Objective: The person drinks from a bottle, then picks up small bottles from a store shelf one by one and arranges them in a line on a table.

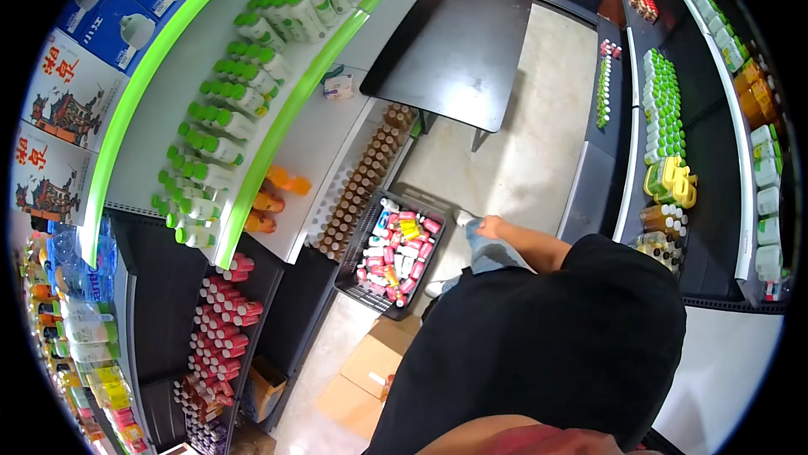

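Observation:
My right hand [492, 228] rests against the light blue jeans [495, 255] at my knee, and I see nothing held in it; its fingers show only in part. My left hand cannot be made out; my black shirt [539, 345] covers that side. A small orange-brown patch beside the shirt is too unclear to name. In front of my feet stands a black plastic crate [347, 280] on the floor. Loose small bottles [396, 253] fill it, mostly pink and white, with a few yellow and blue ones.
Brown-capped bottles [362, 177] line the low shelf beside the crate. Green-capped white bottles [219, 148] stand in rows above. A black table [459, 34] is ahead. Cardboard [370, 371] lies by the crate. More stocked shelving, including yellow jugs [671, 181], runs along the right.

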Demonstrator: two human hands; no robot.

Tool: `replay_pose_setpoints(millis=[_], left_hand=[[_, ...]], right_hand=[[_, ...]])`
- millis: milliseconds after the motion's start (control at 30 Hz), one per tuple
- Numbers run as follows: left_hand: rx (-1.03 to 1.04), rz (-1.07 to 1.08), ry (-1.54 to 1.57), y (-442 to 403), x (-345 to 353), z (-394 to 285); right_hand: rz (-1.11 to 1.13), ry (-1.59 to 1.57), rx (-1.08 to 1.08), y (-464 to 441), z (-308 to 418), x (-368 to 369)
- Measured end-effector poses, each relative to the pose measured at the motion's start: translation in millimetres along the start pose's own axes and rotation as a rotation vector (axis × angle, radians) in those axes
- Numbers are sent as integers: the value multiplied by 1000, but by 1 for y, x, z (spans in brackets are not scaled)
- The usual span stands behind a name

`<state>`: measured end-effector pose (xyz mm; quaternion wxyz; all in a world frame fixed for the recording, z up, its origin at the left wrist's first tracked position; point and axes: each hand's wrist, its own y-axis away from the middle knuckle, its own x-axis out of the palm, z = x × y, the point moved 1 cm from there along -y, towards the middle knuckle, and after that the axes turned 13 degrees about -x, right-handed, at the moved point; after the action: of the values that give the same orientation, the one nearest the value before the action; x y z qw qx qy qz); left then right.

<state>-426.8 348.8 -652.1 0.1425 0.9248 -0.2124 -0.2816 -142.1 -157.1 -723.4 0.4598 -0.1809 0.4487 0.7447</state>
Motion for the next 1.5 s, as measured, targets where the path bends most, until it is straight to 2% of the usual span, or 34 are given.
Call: replay_pose_setpoints(millis=[100, 200, 300, 333, 467, 567, 667, 767, 867, 1033, 1200, 1300, 1400, 1467, 1500], left_hand=[[-24, 20, -26, 2, 3, -1], [-39, 45, -67, 2, 2, 4], [-54, 63, -117, 8, -1, 1], [-54, 65, -140, 9, -2, 2], [-91, 80, -205, 19, 0, 3], [-116, 95, -274, 37, -2, -9], [-133, 124, -349, 45, 1, -6], [-154, 176, -434, 52, 7, -7], [-146, 259, -531, 58, 24, -9], [-104, 517, -726, 75, 104, -21], [40, 818, -949, 95, 210, -36], [187, 985, -1083, 109, 281, -43], [504, 1153, -1199, 123, 358, -57], [608, 1220, -1231, 137, 417, -67], [419, 1239, -1225, 152, 446, -73]], right_hand=[[7, 61, 38, 8, -29, 25], [170, 20, 33, 20, -44, 17], [190, -105, 98, 27, -57, -5], [171, -262, 109, 30, -64, -14], [111, -53, 91, 28, -81, -59], [6, 21, 57, -10, -138, -41], [-86, -5, 42, 3, -129, -66], [-50, -52, 6, 23, -118, -84], [65, -334, 157, 25, -138, -70], [145, -341, 136, 18, -177, -59], [-20, -297, 84, 34, -224, -84], [-137, -488, 219, 62, -255, -100], [-214, -549, 269, 91, -301, -105], [-270, -607, 340, 115, -335, -96], [-298, -631, 393, 127, -353, -90]])
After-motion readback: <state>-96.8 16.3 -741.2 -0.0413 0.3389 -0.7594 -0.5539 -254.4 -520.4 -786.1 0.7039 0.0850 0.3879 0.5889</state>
